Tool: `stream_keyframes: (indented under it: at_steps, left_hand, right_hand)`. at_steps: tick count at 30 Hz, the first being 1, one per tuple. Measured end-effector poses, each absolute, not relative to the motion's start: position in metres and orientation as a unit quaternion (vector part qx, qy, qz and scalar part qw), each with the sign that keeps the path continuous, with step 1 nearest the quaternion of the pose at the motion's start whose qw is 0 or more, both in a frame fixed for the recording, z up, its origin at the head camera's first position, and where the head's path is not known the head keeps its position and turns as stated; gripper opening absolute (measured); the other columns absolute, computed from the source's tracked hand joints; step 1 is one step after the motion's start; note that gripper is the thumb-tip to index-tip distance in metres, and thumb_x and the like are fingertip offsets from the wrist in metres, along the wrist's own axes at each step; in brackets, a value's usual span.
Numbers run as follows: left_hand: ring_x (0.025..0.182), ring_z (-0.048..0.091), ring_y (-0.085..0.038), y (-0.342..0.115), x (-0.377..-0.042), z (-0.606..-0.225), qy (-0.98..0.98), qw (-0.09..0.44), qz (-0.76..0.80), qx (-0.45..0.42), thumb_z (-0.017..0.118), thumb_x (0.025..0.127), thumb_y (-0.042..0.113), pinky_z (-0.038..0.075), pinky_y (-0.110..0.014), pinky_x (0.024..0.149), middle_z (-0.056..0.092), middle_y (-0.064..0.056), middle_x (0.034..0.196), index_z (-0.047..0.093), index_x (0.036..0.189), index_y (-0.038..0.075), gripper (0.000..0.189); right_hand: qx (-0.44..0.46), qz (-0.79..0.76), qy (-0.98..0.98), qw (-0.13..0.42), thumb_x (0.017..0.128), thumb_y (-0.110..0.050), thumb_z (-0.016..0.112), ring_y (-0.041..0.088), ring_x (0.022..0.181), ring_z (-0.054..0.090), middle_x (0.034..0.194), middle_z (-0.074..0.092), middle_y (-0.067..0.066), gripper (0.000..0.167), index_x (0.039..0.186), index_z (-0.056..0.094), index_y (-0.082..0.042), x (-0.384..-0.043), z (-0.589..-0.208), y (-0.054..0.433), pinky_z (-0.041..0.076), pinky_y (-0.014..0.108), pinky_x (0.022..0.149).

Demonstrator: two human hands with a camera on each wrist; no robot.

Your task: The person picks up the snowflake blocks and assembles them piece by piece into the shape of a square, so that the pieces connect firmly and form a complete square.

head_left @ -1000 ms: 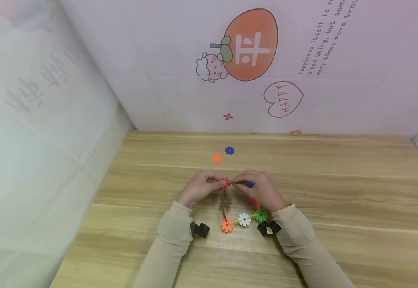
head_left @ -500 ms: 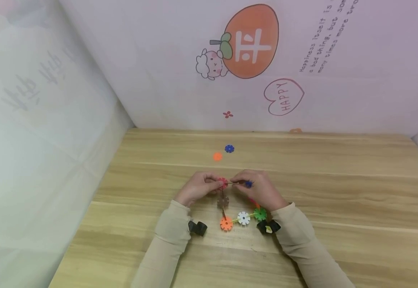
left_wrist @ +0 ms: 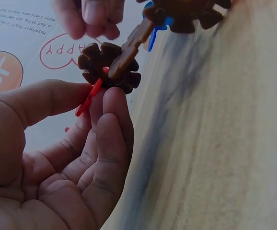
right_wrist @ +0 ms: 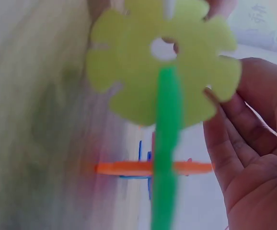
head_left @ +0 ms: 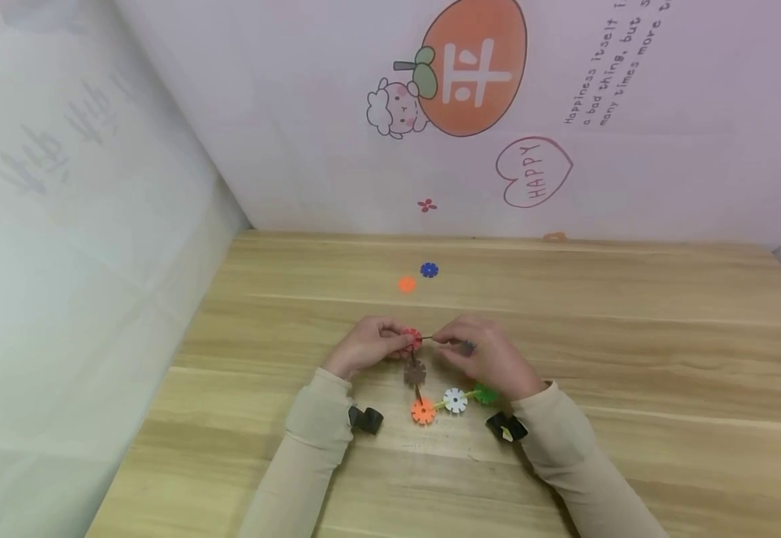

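Observation:
In the head view my left hand pinches a red notched disc between thumb and fingers; the left wrist view shows the red disc edge-on, against a brown disc. My right hand pinches a thin, dark disc seen edge-on beside the red one. From the red disc a linked chain runs down through a brown disc to an orange disc, a white disc and a green disc. A yellow disc fills the right wrist view, partly hiding my right fingers.
A loose blue disc and a loose orange disc lie farther back on the wooden table. Behind the table stands a printed wall cloth; another cloth hangs at the left. Black straps show at both wrists.
The head view has tilted, so the table sits higher. The left hand and red disc have shifted slightly left. The right hand now covers more of the blue and pink pieces beside the green disc.

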State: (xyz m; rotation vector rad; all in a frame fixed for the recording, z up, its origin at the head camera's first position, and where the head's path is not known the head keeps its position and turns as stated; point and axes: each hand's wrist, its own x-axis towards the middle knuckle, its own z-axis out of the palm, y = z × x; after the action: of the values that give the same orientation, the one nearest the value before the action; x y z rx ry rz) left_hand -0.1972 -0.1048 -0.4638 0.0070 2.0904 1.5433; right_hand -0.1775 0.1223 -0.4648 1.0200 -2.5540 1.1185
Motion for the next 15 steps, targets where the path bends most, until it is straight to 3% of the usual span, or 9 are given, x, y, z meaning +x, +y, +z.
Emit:
stream_keyframes:
  at_steps: [6,10,15]
  left_hand:
    - [0.081,0.07,-0.014,-0.104,-0.198,-0.466,0.776,0.267,0.571,0.007,0.066,0.094,0.015,0.059,-0.03,0.079,0.076,-0.01,0.097,0.069,0.103,0.003,0.016]
    - [0.081,0.07,-0.014,-0.104,-0.198,-0.468,0.775,0.27,0.572,0.01,0.065,0.095,0.014,0.059,-0.03,0.08,0.076,-0.01,0.096,0.067,0.102,0.002,0.015]
    - [0.084,0.071,-0.014,-0.104,-0.198,-0.469,0.777,0.274,0.567,0.012,0.065,0.095,0.015,0.059,-0.03,0.082,0.076,-0.008,0.098,0.068,0.104,0.003,0.015]
  right_hand:
    - [0.402,0.359,-0.841,0.055,0.078,-0.014,0.083,0.008,0.074,0.066,0.091,0.074,0.001,0.019,0.095,0.075,-0.009,-0.165,-0.46,0.121,0.057,0.02,0.062]
    - [0.417,0.33,-0.847,-0.015,0.081,-0.025,0.082,0.008,0.085,0.067,0.097,0.073,-0.003,0.024,0.101,0.076,-0.014,-0.156,-0.453,0.116,0.058,0.023,0.071]
    - [0.436,0.291,-0.85,-0.045,0.081,-0.027,0.081,0.007,0.092,0.066,0.099,0.073,-0.004,0.024,0.101,0.076,-0.014,-0.15,-0.452,0.106,0.056,0.022,0.079]
